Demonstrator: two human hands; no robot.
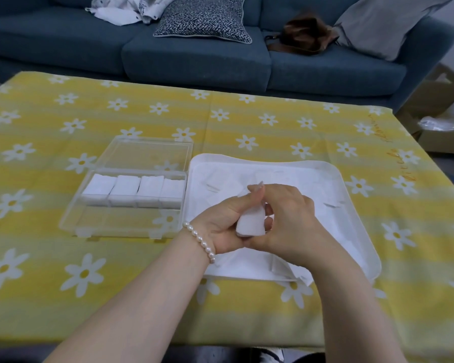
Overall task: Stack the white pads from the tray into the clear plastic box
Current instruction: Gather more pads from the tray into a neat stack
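Two bare forearms reaching in from the near edge, over a table (pixel 50 297) draped in a yellow cloth printed with white daisies. A pearl bracelet (pixel 200 241) circling the left wrist. Left hand (pixel 220 224) and right hand (pixel 288 221) meeting above the near half of a white, shallow, square plastic tray (pixel 362 247), both curled round a small stack of white square pads (pixel 250 225), left thumb pressed along its far edge and right fingers wrapped over its right side. More white pads (pixel 220 184) lying loose and flat across the tray floor, hard to count against the white, with one pale corner (pixel 306 280) poking over the near rim. Just left of the tray and nearly touching it, a clear plastic box (pixel 121 224) lying open, its hinged lid (pixel 147 153) folded back flat on the cloth behind it. Four neat stacks of white pads (pixel 134 191) filling the far row of the box side by side, near row showing only the cloth through the plastic. Beyond the table, a blue fabric sofa (pixel 194 64) carrying a black-and-white herringbone cushion (pixel 205 19), crumpled white clothing (pixel 123 9), a brown leather bag (pixel 304 35) and a grey pillow (pixel 383 24). Cardboard boxes (pixel 440 100) on the floor at far right.
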